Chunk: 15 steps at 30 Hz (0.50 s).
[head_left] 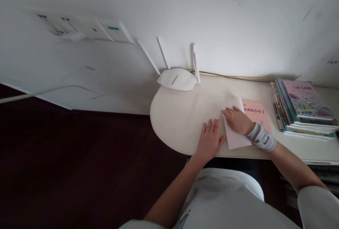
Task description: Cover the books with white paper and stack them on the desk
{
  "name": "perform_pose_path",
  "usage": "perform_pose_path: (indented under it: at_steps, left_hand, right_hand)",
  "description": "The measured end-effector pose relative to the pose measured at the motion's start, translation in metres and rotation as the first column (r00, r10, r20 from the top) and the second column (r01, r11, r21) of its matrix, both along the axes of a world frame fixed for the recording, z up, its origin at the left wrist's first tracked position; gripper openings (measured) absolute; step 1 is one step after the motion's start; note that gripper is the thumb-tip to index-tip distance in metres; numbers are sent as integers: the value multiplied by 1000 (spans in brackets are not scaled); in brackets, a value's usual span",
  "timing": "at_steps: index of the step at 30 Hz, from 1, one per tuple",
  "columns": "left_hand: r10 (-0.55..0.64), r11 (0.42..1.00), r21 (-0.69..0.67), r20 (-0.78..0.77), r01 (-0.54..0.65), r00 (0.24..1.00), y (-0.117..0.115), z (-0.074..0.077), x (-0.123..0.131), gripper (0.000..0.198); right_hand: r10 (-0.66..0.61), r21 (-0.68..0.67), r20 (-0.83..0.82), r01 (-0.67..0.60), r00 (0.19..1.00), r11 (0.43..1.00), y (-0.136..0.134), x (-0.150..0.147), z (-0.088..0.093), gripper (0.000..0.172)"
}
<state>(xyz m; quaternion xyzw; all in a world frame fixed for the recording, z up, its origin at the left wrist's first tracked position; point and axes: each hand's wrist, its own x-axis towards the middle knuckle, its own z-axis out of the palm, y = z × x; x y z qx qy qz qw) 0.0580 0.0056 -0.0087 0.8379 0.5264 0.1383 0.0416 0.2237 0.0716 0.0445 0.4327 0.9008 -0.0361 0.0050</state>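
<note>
From where I stand, the white plastic router with upright antennas (177, 79) sits at the upper middle of the frame, on the cream, round-ended counter (172, 116). Right of it and lower, the left hand (209, 139) lies palm down on the bare top, fingers almost straight and close together, thumb held out towards the paper; it grips nothing, and I cannot tell whether the thumb touches the edge. Next, right of centre, is the plain white paper sheet (235, 140), partly over the pink paper booklet with black lettering (258, 110); whether they are joined I can't make out. The right hand (237, 119), a grey strap (263, 137) at its wrist, rests across the sheet with fingers extended and slightly spread, pinching nothing I can see. I'd judge the step in hand to be pressing or smoothing that sheet; the next move seems to call for even, light pressure without creasing it. At the far right stands a stack of colourful paperback books (308, 102).
</note>
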Motion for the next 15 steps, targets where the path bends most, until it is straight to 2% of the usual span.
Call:
perform_pose_path:
  at_steps: [4, 8, 11, 13, 15]
  left_hand:
    - [-3, 1000, -15, 66, 4, 998, -1, 4, -2, 58]
    - [-30, 999, -23, 6, 30, 1000, -2, 5, -1, 60]
    - [-39, 999, 5, -37, 40, 999, -2, 5, 1, 54]
    - [-34, 999, 13, -45, 35, 998, -2, 5, 1, 52]
    - [-35, 999, 10, -49, 36, 998, -3, 4, 1, 52]
  right_hand:
    - [6, 31, -59, -4, 998, 1000, 1, -5, -4, 51]
    - [4, 82, -165, 10, 986, 997, 1, -8, -5, 45]
    - [6, 115, -271, 26, 963, 993, -7, -3, 3, 38]
    - [47, 131, -264, -12, 963, 991, -18, 5, 10, 38]
    - [117, 123, -173, -96, 978, 988, -32, 16, 15, 50]
